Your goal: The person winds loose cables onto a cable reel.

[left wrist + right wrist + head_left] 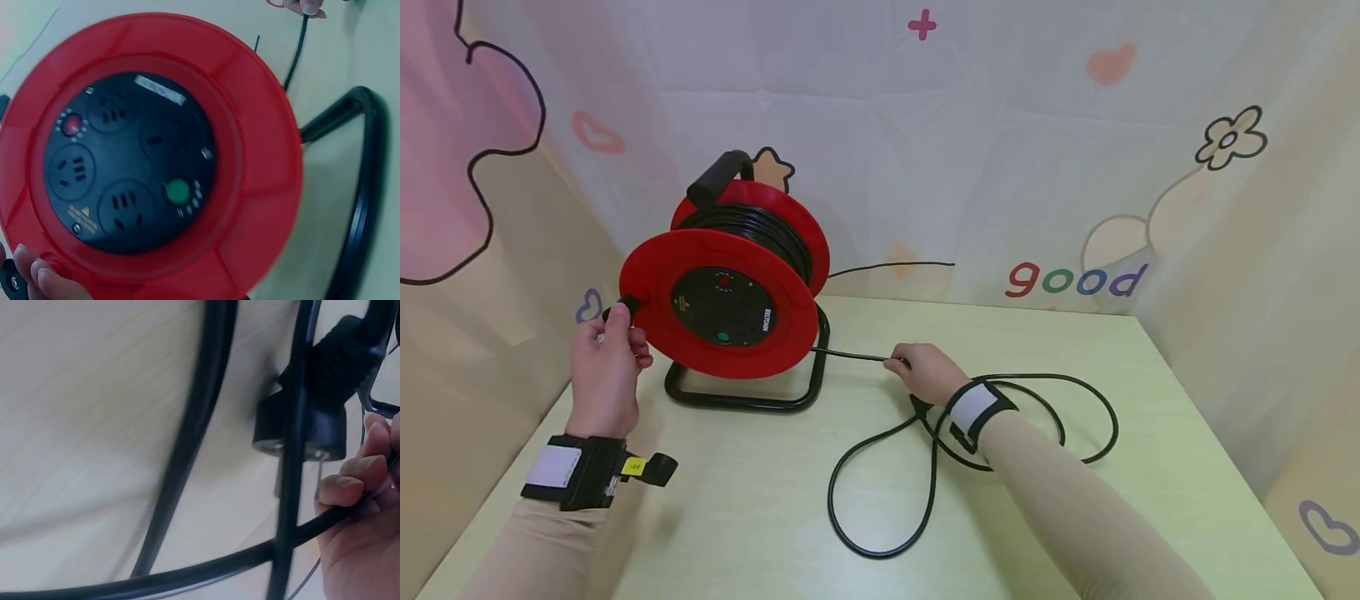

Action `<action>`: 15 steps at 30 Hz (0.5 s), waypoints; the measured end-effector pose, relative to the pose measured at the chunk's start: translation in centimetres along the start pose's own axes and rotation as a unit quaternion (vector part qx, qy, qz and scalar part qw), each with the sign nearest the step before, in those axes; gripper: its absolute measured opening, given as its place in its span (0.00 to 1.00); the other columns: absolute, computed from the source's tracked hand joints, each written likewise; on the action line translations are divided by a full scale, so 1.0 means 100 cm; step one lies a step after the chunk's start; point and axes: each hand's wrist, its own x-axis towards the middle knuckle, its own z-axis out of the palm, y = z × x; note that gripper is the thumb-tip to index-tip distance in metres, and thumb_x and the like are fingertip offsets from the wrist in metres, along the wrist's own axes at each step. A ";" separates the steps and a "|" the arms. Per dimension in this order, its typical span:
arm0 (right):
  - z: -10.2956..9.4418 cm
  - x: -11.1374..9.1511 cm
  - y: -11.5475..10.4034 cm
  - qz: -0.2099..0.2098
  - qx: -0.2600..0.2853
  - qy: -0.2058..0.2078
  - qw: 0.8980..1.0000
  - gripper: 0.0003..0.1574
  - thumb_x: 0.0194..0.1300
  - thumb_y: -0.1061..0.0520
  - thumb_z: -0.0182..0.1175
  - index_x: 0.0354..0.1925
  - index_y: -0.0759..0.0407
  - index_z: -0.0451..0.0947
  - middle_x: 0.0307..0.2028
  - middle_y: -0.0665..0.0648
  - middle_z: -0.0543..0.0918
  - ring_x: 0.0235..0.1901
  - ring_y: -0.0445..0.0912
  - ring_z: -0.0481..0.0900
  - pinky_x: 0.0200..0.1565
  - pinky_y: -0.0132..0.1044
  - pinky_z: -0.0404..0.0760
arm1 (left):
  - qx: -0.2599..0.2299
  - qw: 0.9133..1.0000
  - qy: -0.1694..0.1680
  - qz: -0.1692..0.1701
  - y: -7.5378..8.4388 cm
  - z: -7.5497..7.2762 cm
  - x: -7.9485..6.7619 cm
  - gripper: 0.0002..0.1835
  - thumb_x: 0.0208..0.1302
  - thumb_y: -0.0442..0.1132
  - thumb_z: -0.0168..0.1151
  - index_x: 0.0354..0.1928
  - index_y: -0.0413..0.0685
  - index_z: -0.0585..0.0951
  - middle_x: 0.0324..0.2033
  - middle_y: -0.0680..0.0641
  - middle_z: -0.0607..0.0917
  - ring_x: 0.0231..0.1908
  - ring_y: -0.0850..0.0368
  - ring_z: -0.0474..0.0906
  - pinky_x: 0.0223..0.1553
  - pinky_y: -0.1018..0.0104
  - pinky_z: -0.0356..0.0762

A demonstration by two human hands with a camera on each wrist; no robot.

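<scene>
A red cable reel point(655, 333) with black cable wound on its drum stands at the left of the table. Its round black socket panel point(131, 162) carries several outlets, a red button and a green one. My left hand point(606, 367) grips the small black crank knob point(630, 304) at the disc's left edge. To the right of the reel, my right hand point(931, 373) pinches the black cable point(850, 355), which runs straight from the reel. Loose loops of it lie around that wrist. The plug point(300, 425) with metal pins hangs beside the right fingers.
The reel rests on a black tube stand point(737, 405) and has a black carrying handle point(718, 177) on top. A printed curtain point(880, 167) closes off the back and sides of the pale table point(737, 500).
</scene>
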 end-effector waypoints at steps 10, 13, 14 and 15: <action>0.001 0.000 -0.009 -0.012 0.009 -0.005 1.000 0.17 0.73 0.49 0.53 0.40 0.61 0.79 0.24 0.51 0.76 0.24 0.44 0.72 0.30 0.37 0.71 | -0.009 0.999 -0.005 0.036 0.011 0.012 -0.003 0.18 0.70 0.51 0.55 0.50 0.50 0.63 0.33 0.44 0.75 0.32 0.56 0.71 0.31 0.74 0.74; 0.001 0.000 -0.010 -0.014 0.007 -0.004 1.000 0.16 0.73 0.49 0.53 0.40 0.60 0.79 0.24 0.51 0.76 0.24 0.44 0.72 0.31 0.36 0.71 | -0.009 0.999 -0.004 0.036 0.012 0.012 -0.003 0.18 0.70 0.51 0.55 0.50 0.51 0.63 0.33 0.44 0.75 0.32 0.55 0.71 0.31 0.74 0.74; 0.001 0.000 -0.010 -0.015 0.005 -0.003 1.000 0.16 0.73 0.49 0.53 0.40 0.60 0.79 0.25 0.50 0.75 0.25 0.44 0.72 0.31 0.36 0.71 | -0.008 0.999 -0.003 0.035 0.012 0.013 -0.003 0.18 0.69 0.52 0.55 0.50 0.51 0.63 0.33 0.44 0.75 0.32 0.55 0.70 0.32 0.74 0.74; 0.002 0.000 -0.010 -0.016 0.005 -0.001 1.000 0.16 0.73 0.49 0.53 0.40 0.60 0.80 0.25 0.50 0.76 0.25 0.43 0.72 0.31 0.36 0.71 | -0.006 0.999 -0.002 0.035 0.013 0.013 -0.003 0.18 0.69 0.52 0.55 0.49 0.51 0.63 0.34 0.44 0.75 0.32 0.55 0.70 0.32 0.74 0.74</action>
